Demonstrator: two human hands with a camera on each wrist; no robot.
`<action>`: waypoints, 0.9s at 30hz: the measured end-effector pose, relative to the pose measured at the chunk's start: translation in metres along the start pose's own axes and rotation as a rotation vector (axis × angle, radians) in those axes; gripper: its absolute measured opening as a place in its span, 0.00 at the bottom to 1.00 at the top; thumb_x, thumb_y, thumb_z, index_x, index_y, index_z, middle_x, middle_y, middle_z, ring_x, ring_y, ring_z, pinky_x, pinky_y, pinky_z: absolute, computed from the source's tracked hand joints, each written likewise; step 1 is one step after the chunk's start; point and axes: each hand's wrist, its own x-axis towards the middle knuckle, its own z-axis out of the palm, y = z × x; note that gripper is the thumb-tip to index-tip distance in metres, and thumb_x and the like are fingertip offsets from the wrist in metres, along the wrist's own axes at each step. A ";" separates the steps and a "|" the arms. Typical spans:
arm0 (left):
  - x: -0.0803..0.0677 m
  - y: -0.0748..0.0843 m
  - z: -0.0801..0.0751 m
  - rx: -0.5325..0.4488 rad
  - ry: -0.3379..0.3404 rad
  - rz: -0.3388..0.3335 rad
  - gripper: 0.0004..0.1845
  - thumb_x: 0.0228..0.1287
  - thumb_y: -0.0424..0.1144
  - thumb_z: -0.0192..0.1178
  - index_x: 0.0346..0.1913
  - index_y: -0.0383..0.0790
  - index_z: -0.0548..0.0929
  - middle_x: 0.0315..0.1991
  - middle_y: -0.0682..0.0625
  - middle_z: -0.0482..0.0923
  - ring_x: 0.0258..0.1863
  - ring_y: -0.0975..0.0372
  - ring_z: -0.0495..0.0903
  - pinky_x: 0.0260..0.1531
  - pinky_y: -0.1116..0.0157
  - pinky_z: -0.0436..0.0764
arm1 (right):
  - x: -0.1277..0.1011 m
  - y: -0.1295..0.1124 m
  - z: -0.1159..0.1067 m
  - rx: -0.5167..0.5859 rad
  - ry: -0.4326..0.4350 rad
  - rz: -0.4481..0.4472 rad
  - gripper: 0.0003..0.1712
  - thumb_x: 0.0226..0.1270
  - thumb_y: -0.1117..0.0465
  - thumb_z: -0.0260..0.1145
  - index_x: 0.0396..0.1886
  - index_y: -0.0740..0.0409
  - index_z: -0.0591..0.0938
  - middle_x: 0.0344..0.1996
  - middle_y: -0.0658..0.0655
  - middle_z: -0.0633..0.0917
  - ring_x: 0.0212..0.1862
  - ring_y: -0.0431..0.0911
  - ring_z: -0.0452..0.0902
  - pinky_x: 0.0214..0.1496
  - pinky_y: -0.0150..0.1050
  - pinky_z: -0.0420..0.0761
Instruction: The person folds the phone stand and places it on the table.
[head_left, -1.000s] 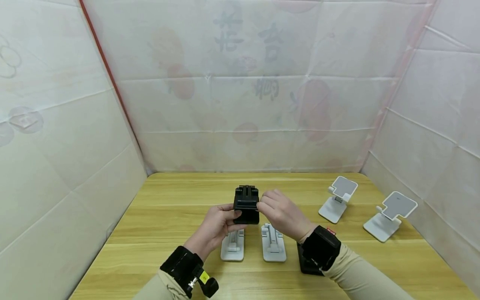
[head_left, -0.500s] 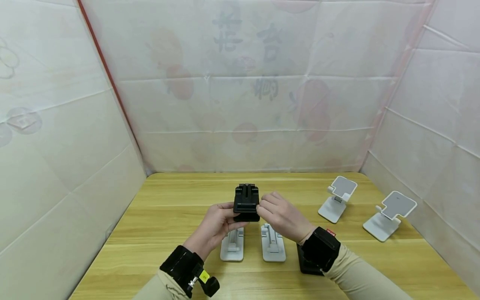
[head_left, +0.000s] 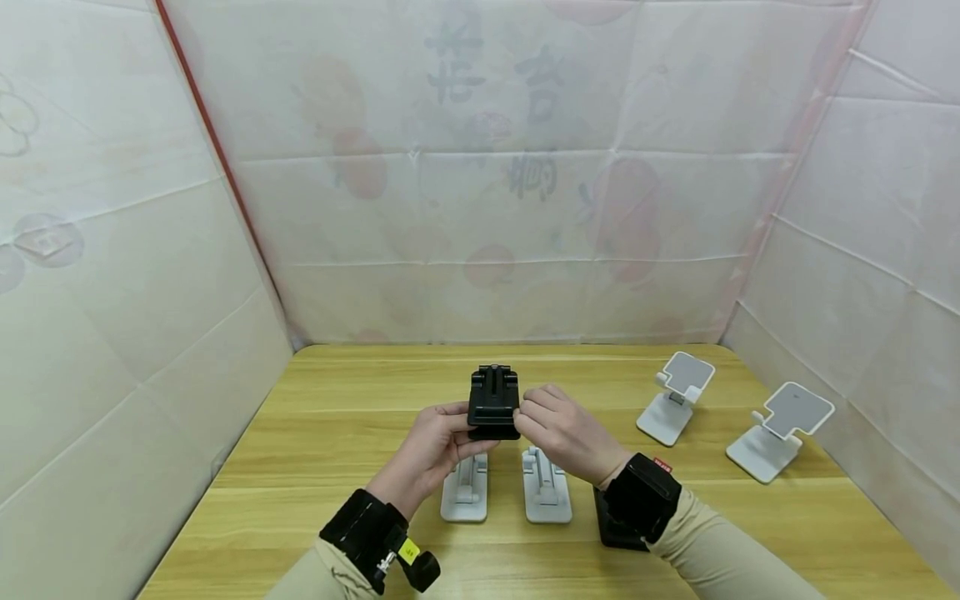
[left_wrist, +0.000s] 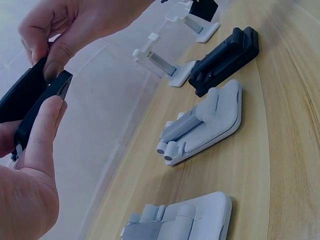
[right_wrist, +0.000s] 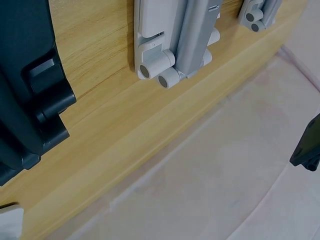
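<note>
Up comes the black stand [head_left: 492, 404], a touch higher than a second ago, and its top plate has swung down, so from the head view the gap to the lower plate looks narrower! It's in the air above the middle of the table [head_left: 337, 475]. The left hand [head_left: 438, 446] has it clamped between thumb and fingers, one finger laid along the outer face. The right hand [head_left: 558, 425] pinches the right side, fingers bunched together, the thumb tip tucked between the two plates, which remain apart in the left wrist view. Both hands have hardly shifted.

Below, towards the table's near edge, lie a folded white stand [head_left: 464, 500] and its twin [head_left: 547, 500], and right of them a second black stand [left_wrist: 225, 60], partly behind the right wrist from above. Over by the far right corner, one unfolded stand [head_left: 663, 419]; nearer the right edge, another unfolded stand [head_left: 763, 454]. Those on the table haven't budged.
</note>
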 end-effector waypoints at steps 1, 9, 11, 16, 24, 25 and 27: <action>0.000 0.000 0.000 -0.002 -0.003 0.000 0.23 0.74 0.26 0.55 0.69 0.25 0.71 0.56 0.31 0.82 0.52 0.49 0.86 0.50 0.59 0.87 | 0.000 0.000 0.000 -0.001 0.000 0.000 0.22 0.86 0.68 0.39 0.34 0.57 0.78 0.33 0.51 0.79 0.41 0.47 0.75 0.43 0.38 0.77; -0.001 0.002 0.000 -0.022 -0.083 0.021 0.24 0.75 0.28 0.49 0.71 0.25 0.69 0.58 0.32 0.81 0.54 0.49 0.85 0.53 0.58 0.86 | 0.000 0.003 0.000 0.000 0.026 0.012 0.22 0.84 0.70 0.40 0.35 0.58 0.79 0.34 0.51 0.79 0.41 0.47 0.75 0.42 0.38 0.76; -0.001 0.003 -0.001 -0.039 -0.100 0.026 0.24 0.77 0.32 0.47 0.70 0.25 0.70 0.57 0.33 0.82 0.54 0.50 0.85 0.53 0.57 0.86 | 0.000 0.003 -0.001 -0.002 0.028 0.012 0.22 0.84 0.70 0.40 0.35 0.58 0.79 0.34 0.51 0.80 0.41 0.47 0.76 0.42 0.38 0.76; -0.002 0.004 0.000 -0.068 -0.094 0.012 0.25 0.81 0.41 0.49 0.71 0.28 0.71 0.54 0.36 0.85 0.52 0.51 0.87 0.54 0.56 0.87 | -0.001 0.004 0.000 0.000 0.030 0.010 0.22 0.85 0.70 0.40 0.35 0.58 0.80 0.33 0.51 0.79 0.41 0.47 0.75 0.41 0.38 0.76; -0.003 0.002 -0.001 -0.015 -0.090 0.010 0.24 0.80 0.40 0.52 0.70 0.28 0.71 0.56 0.34 0.83 0.53 0.52 0.86 0.52 0.59 0.87 | -0.004 0.004 0.001 -0.004 0.027 -0.006 0.20 0.84 0.70 0.44 0.38 0.59 0.82 0.34 0.51 0.82 0.42 0.47 0.77 0.45 0.39 0.79; -0.003 0.002 -0.001 -0.013 -0.089 0.012 0.24 0.80 0.39 0.52 0.70 0.27 0.71 0.56 0.34 0.83 0.53 0.52 0.86 0.52 0.59 0.87 | -0.005 0.004 0.001 -0.001 0.027 -0.008 0.19 0.83 0.70 0.45 0.38 0.59 0.83 0.34 0.51 0.82 0.42 0.47 0.78 0.46 0.39 0.79; -0.003 0.001 -0.002 -0.009 -0.089 0.016 0.24 0.80 0.38 0.52 0.70 0.25 0.71 0.56 0.34 0.83 0.52 0.52 0.87 0.51 0.60 0.87 | -0.006 0.003 0.002 0.027 0.034 0.000 0.16 0.82 0.69 0.49 0.39 0.59 0.83 0.34 0.51 0.83 0.41 0.46 0.78 0.47 0.39 0.80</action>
